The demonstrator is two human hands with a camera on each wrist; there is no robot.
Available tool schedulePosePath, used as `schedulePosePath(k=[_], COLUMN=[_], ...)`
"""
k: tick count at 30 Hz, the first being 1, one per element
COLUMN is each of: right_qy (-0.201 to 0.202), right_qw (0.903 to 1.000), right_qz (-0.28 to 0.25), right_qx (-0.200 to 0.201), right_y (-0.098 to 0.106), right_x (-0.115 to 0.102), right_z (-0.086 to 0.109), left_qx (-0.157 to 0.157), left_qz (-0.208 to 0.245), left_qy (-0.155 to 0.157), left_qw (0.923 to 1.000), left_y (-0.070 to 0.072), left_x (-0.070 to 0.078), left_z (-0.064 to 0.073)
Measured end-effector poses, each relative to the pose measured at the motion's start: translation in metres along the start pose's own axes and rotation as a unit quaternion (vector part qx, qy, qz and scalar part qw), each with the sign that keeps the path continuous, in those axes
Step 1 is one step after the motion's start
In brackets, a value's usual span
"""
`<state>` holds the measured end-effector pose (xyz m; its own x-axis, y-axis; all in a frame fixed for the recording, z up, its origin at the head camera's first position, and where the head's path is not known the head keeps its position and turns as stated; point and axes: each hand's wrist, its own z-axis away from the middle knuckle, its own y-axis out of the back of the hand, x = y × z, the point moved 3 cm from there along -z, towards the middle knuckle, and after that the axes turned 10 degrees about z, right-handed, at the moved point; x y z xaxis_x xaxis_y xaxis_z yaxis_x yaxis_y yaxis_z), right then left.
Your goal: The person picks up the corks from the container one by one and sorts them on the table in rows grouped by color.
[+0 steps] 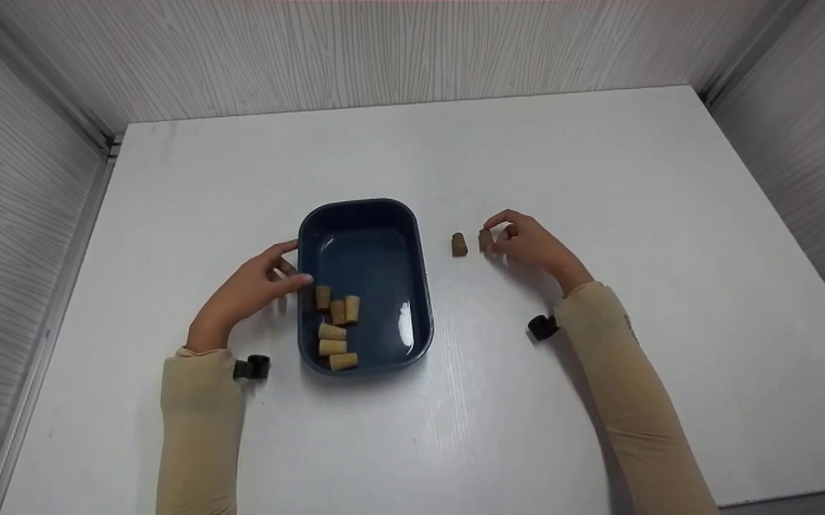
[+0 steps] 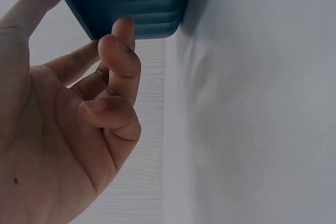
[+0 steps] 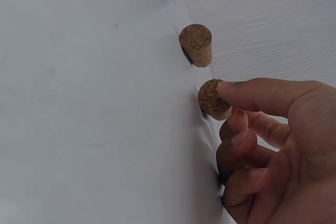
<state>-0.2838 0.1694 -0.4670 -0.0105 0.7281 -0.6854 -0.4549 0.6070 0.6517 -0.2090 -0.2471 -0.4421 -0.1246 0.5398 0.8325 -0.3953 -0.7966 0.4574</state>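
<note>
A deep blue rectangular dish (image 1: 383, 286) with rounded corners stands on the white table. My left hand (image 1: 247, 286) grips its left rim, thumb over the edge and fingers against the outer wall (image 2: 131, 3). Several tapered cork stoppers (image 1: 332, 332) lie inside, gathered at the near left. To the right of the dish, my right hand (image 1: 532, 247) pinches a darker cork stopper (image 3: 212, 100) between thumb and fingers, low at the tabletop. Another cork stopper (image 1: 459, 244) lies on the table between that one and the dish.
The white tabletop (image 1: 598, 172) runs back to a pale wood-grain panel (image 1: 383, 57), with similar panels at the left and right. A small black camera mount (image 1: 543, 327) juts inward from the right sleeve, and another (image 1: 253, 368) from the left sleeve.
</note>
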Motion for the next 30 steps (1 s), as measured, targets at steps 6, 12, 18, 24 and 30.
schedulePosePath(k=[6,12,18,24,30], right_qy=[-0.006,-0.008,-0.003,0.018,0.035], right_qw=[0.9999,1.0,0.9999,0.9997,0.9986], right_qz=[0.006,0.0,-0.007,-0.014,-0.029], right_qx=[-0.008,-0.005,0.008,0.012,0.029], right_y=[0.001,0.001,0.001,0.004,0.009], right_x=[0.0,0.001,0.0,-0.001,-0.014], right_z=[0.002,0.002,0.004,0.006,0.01], left_qx=[0.002,0.002,0.0,-0.002,0.001], left_qz=[0.0,-0.005,-0.006,-0.005,-0.008], left_qy=[0.003,0.0,-0.001,0.005,0.004], left_qw=[1.0,1.0,1.0,1.0,1.0], left_y=[0.0,0.001,0.001,0.0,0.001], left_x=[-0.001,-0.002,-0.001,-0.001,-0.001], left_z=[-0.001,-0.001,0.0,0.0,0.001])
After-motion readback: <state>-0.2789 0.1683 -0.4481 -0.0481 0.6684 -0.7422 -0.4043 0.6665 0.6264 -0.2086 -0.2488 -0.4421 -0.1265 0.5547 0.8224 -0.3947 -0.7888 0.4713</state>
